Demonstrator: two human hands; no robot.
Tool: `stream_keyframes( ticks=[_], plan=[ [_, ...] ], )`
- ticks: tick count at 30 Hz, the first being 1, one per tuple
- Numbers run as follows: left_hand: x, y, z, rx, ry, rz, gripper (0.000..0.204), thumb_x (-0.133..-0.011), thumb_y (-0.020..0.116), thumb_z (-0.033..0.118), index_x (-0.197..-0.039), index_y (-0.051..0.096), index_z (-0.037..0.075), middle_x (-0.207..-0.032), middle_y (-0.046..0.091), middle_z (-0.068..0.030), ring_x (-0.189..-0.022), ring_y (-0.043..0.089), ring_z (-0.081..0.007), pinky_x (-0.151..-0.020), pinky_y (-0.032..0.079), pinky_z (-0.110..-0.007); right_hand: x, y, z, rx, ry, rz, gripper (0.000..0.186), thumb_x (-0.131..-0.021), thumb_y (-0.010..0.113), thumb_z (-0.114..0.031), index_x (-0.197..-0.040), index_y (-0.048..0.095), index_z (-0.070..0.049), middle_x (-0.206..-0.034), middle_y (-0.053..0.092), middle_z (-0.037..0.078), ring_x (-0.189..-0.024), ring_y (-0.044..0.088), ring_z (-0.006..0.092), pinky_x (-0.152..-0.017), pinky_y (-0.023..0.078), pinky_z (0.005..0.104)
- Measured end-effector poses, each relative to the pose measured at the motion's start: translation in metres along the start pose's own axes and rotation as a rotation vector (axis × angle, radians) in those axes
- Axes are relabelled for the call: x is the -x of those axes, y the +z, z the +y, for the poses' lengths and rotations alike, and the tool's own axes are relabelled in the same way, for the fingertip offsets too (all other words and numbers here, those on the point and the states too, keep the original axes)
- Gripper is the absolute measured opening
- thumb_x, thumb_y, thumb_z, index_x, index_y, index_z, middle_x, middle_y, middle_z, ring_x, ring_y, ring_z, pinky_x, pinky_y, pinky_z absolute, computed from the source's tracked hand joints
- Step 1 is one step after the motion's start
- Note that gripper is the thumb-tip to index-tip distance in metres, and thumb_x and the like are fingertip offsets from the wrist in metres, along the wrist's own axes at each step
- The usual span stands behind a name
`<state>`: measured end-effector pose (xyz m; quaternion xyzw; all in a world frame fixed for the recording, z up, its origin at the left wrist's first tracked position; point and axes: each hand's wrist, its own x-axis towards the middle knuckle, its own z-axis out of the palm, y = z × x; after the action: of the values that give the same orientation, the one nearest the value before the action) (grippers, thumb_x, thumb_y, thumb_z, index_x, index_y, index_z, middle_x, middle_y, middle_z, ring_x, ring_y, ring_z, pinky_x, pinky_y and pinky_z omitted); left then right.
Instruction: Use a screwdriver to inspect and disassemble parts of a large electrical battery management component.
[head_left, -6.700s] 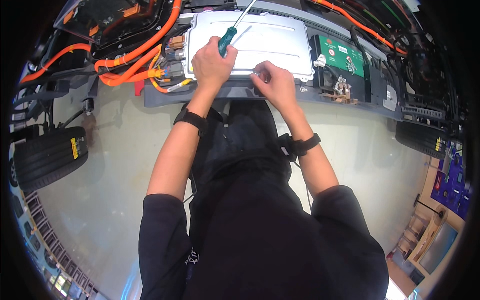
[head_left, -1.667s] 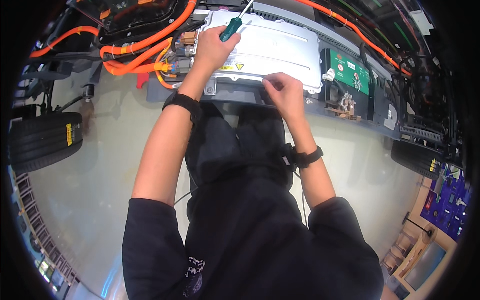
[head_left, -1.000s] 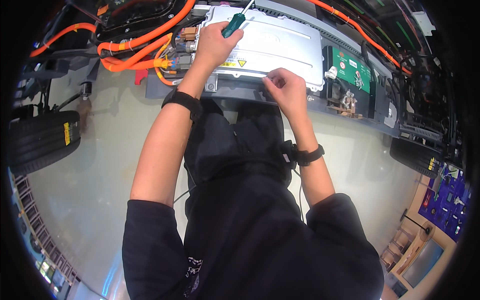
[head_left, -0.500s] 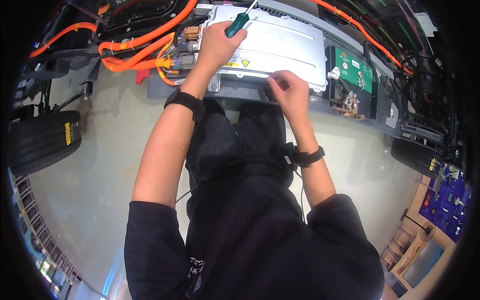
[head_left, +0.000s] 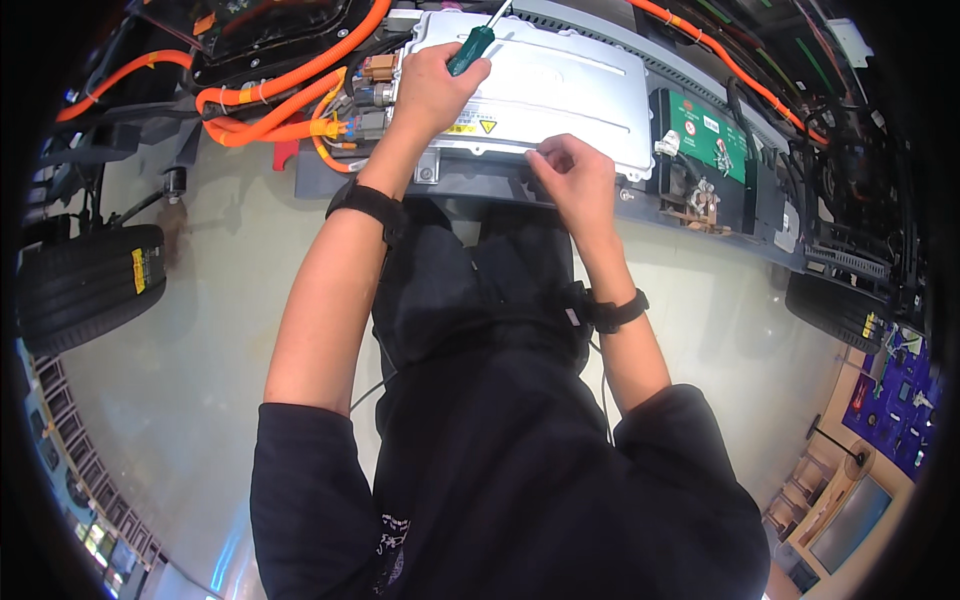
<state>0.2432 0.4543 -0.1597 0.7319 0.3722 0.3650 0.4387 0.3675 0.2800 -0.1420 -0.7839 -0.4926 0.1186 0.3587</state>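
Note:
My left hand (head_left: 432,95) is closed around the dark green handle of a screwdriver (head_left: 472,50), over the left part of a flat silver metal housing (head_left: 575,90). The screwdriver's metal shaft points up and away, and its tip runs out at the top of the picture. At the housing's front edge, my right hand (head_left: 580,182) has thumb and index finger pinched together with the other fingers curled. Whatever the pinch holds, if anything, is too small to see. A yellow warning label (head_left: 487,127) lies on the housing between the two hands.
Thick orange cables (head_left: 265,128) and plug connectors (head_left: 372,95) crowd the housing's left end. A green-labelled unit (head_left: 705,135) stands to its right. A dark grey beam (head_left: 470,178) runs along the front. Tyres (head_left: 95,285) flank both sides above a pale floor (head_left: 210,330).
My right fingertips have shifted slightly left along the housing's front edge, still pinched. The left hand keeps hold of the screwdriver, almost unmoved.

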Motion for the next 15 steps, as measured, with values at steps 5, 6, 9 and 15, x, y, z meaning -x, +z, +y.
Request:
stream_keyframes(
  ticks=[5, 6, 9, 15],
  plan=[
    [0.000, -0.001, 0.000, 0.000, 0.006, -0.001, 0.033, -0.077, 0.065, 0.032, -0.073, 0.062, -0.001, -0.054, 0.055, -0.0128, -0.049, 0.052, -0.0246, -0.053, 0.043, -0.035, 0.003, 0.002, -0.005, -0.047, -0.019, 0.036, 0.013, -0.075, 0.072, -0.013, -0.073, 0.064, -0.003, -0.055, 0.059, 0.007, -0.051, 0.058, 0.0230, -0.054, 0.044, 0.0318],
    [-0.001, -0.002, 0.000, 0.014, 0.001, -0.008, 0.033, -0.077, 0.065, 0.032, -0.073, 0.062, -0.001, -0.054, 0.055, -0.0129, -0.049, 0.052, -0.0247, -0.053, 0.043, -0.035, 0.003, 0.002, -0.005, -0.048, -0.018, 0.038, 0.013, -0.075, 0.072, -0.013, -0.073, 0.064, -0.003, -0.055, 0.059, 0.007, -0.051, 0.058, 0.0230, -0.054, 0.044, 0.0318],
    [0.000, 0.000, 0.000, 0.009, 0.013, -0.011, 0.033, -0.078, 0.065, 0.032, -0.074, 0.063, -0.002, -0.054, 0.055, -0.0130, -0.049, 0.053, -0.0249, -0.053, 0.043, -0.035, 0.004, 0.003, -0.002, -0.057, -0.007, 0.042, 0.014, -0.075, 0.072, -0.013, -0.071, 0.063, -0.003, -0.054, 0.058, 0.007, -0.051, 0.058, 0.0236, -0.053, 0.044, 0.0326],
    [-0.001, -0.004, -0.002, -0.053, 0.059, -0.027, 0.026, -0.083, 0.063, 0.024, -0.074, 0.061, -0.001, -0.056, 0.056, -0.0016, -0.045, 0.050, -0.0072, -0.044, 0.039, -0.024, 0.005, 0.000, -0.004, -0.047, 0.016, 0.014, 0.016, -0.076, 0.071, -0.013, -0.071, 0.062, -0.001, -0.060, 0.060, 0.009, -0.055, 0.059, 0.0247, -0.054, 0.044, 0.0344]
  ],
)
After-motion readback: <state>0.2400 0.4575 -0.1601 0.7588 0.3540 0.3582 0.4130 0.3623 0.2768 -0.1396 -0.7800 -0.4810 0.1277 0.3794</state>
